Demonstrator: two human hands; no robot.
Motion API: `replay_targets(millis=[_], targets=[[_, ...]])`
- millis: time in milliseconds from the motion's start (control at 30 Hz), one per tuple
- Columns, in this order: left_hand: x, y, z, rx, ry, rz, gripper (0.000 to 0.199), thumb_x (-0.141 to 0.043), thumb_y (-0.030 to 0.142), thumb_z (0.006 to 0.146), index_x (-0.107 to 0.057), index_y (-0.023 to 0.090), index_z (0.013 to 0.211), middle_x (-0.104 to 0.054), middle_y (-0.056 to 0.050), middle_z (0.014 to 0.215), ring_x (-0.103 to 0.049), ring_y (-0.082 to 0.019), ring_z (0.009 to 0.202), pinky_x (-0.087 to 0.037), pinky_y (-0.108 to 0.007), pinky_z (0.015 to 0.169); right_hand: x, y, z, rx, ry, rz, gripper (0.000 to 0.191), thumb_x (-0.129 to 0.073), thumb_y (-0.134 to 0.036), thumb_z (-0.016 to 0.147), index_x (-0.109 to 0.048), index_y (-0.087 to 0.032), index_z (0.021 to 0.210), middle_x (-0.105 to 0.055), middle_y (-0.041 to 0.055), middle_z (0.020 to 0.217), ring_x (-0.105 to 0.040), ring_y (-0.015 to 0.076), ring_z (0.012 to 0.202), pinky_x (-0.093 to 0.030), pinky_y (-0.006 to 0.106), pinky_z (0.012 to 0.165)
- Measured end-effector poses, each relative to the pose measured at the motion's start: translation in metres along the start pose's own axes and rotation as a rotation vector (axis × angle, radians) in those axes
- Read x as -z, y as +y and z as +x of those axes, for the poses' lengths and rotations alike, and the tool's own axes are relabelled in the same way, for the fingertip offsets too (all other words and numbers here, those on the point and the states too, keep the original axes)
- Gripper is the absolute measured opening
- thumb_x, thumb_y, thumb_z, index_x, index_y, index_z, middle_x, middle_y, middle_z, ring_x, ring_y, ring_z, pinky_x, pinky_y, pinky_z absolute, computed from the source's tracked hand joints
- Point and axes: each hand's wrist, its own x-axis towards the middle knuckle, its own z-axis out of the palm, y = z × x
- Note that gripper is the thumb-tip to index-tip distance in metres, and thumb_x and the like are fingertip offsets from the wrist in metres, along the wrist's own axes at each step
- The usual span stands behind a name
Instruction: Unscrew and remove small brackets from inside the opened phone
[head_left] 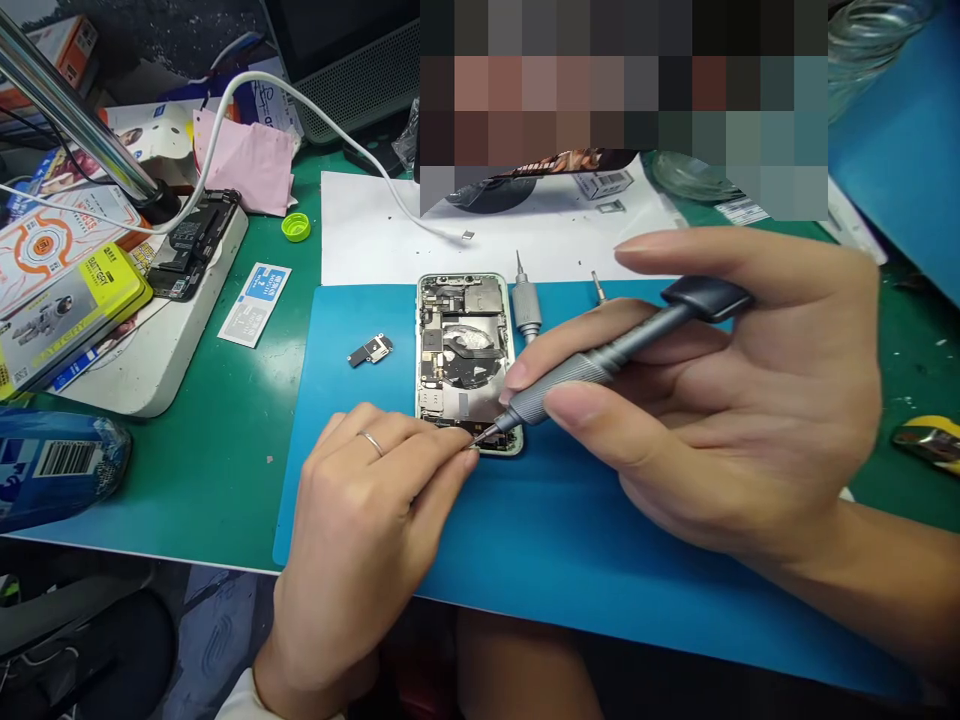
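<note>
An opened phone (469,350) with bare inner parts lies upright on the blue mat (360,320). My right hand (720,400) holds a grey screwdriver (566,385) between thumb and fingers, its tip at the phone's lower end. My left hand (382,500), with a ring on one finger, has thumb and forefinger pinched together at that same tip; whatever they may hold is too small to make out. Left of the phone rests a small metal and black part (370,350). A second screwdriver (526,300) lies just right of the phone, partly behind my right hand.
White paper (360,230) lies behind the mat, crossed by a white cable (300,95). On the left are a green cap (296,227), a small card (255,305), a white box (187,345) bearing phone parts, and a blue package (60,465). A yellow tool (930,442) sits far right.
</note>
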Motion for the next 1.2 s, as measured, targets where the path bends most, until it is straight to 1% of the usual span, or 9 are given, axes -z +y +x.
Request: replay_targets(millis=[200, 400, 467, 600, 667, 800, 933, 1033, 1200], targets=[[0.0003, 0.0001, -0.0005, 0.018, -0.007, 0.001, 0.008, -0.068, 0.021, 0.102, -0.075, 0.022, 0.098, -0.080, 0.002, 0.096, -0.067, -0.016, 0.083, -0.047, -0.036, 0.077, -0.0017, -0.0008, -0.0004, 0.010, 0.004, -0.010, 0.068, -0.075, -0.007, 0.087, -0.060, -0.044, 0.142, -0.067, 0.0001, 0.131, -0.078, 0.0152, 0.081, -0.068, 0.024, 0.059], [0.0005, 0.0008, -0.0003, 0.028, -0.006, 0.004, 0.007, -0.069, 0.021, 0.102, -0.075, 0.021, 0.099, -0.080, 0.002, 0.095, -0.067, -0.016, 0.083, -0.046, -0.036, 0.076, -0.0032, -0.0057, 0.0038, 0.027, -0.038, -0.005, 0.074, -0.071, -0.002, 0.085, -0.060, -0.046, 0.144, -0.060, -0.0034, 0.141, -0.077, 0.0118, 0.082, -0.067, 0.022, 0.058], [0.0007, 0.0014, -0.0004, 0.030, -0.004, 0.000, 0.007, -0.069, 0.021, 0.102, -0.075, 0.021, 0.098, -0.080, 0.003, 0.094, -0.066, -0.016, 0.082, -0.046, -0.036, 0.076, -0.0034, -0.0054, 0.0032, 0.008, -0.019, -0.002, 0.073, -0.072, -0.002, 0.085, -0.061, -0.045, 0.143, -0.062, -0.0020, 0.136, -0.077, 0.0126, 0.082, -0.068, 0.023, 0.059], [0.0010, 0.0023, -0.0012, 0.040, -0.011, 0.005, 0.008, -0.068, 0.020, 0.102, -0.074, 0.022, 0.097, -0.079, 0.003, 0.093, -0.065, -0.016, 0.082, -0.046, -0.036, 0.075, -0.0039, -0.0037, 0.0001, -0.001, 0.008, 0.025, 0.071, -0.074, -0.002, 0.084, -0.062, -0.041, 0.143, -0.067, 0.0009, 0.116, -0.077, 0.0147, 0.081, -0.068, 0.023, 0.060], [0.0010, 0.0023, -0.0012, 0.039, -0.011, 0.005, 0.008, -0.068, 0.020, 0.102, -0.074, 0.022, 0.097, -0.079, 0.003, 0.094, -0.064, -0.016, 0.082, -0.045, -0.036, 0.074, -0.0041, -0.0037, 0.0000, 0.007, -0.002, 0.019, 0.072, -0.073, -0.001, 0.085, -0.061, -0.042, 0.143, -0.066, 0.0008, 0.120, -0.077, 0.0142, 0.081, -0.068, 0.023, 0.061], [0.0004, 0.0024, -0.0003, 0.038, -0.002, 0.000, 0.010, -0.067, 0.019, 0.102, -0.074, 0.022, 0.095, -0.079, 0.003, 0.093, -0.065, -0.015, 0.081, -0.046, -0.036, 0.075, -0.0023, -0.0046, 0.0023, 0.035, -0.024, -0.036, 0.075, -0.073, -0.002, 0.084, -0.061, -0.047, 0.143, -0.062, -0.0012, 0.137, -0.077, 0.0135, 0.082, -0.069, 0.024, 0.059], [-0.0005, 0.0032, 0.0006, 0.046, 0.000, 0.002, 0.009, -0.067, 0.019, 0.102, -0.074, 0.022, 0.096, -0.078, 0.003, 0.092, -0.064, -0.015, 0.080, -0.045, -0.036, 0.074, 0.0009, -0.0038, 0.0015, 0.021, -0.018, -0.061, 0.073, -0.076, -0.006, 0.084, -0.060, -0.049, 0.142, -0.064, -0.0019, 0.138, -0.078, 0.0153, 0.080, -0.067, 0.025, 0.055], [-0.0003, 0.0037, 0.0002, 0.052, -0.004, 0.003, 0.009, -0.067, 0.018, 0.102, -0.074, 0.021, 0.096, -0.078, 0.003, 0.092, -0.064, -0.015, 0.081, -0.045, -0.036, 0.075, 0.0018, -0.0032, -0.0003, 0.009, -0.008, -0.046, 0.069, -0.075, -0.006, 0.086, -0.061, -0.046, 0.141, -0.065, -0.0003, 0.138, -0.078, 0.0160, 0.080, -0.068, 0.026, 0.057], [0.0001, 0.0037, -0.0007, 0.054, 0.004, 0.000, 0.009, -0.067, 0.018, 0.102, -0.073, 0.021, 0.096, -0.077, 0.003, 0.091, -0.063, -0.015, 0.081, -0.046, -0.036, 0.074, -0.0003, -0.0050, 0.0000, 0.000, -0.003, -0.050, 0.074, -0.074, -0.004, 0.085, -0.061, -0.046, 0.144, -0.064, 0.0006, 0.137, -0.078, 0.0168, 0.083, -0.068, 0.026, 0.059]])
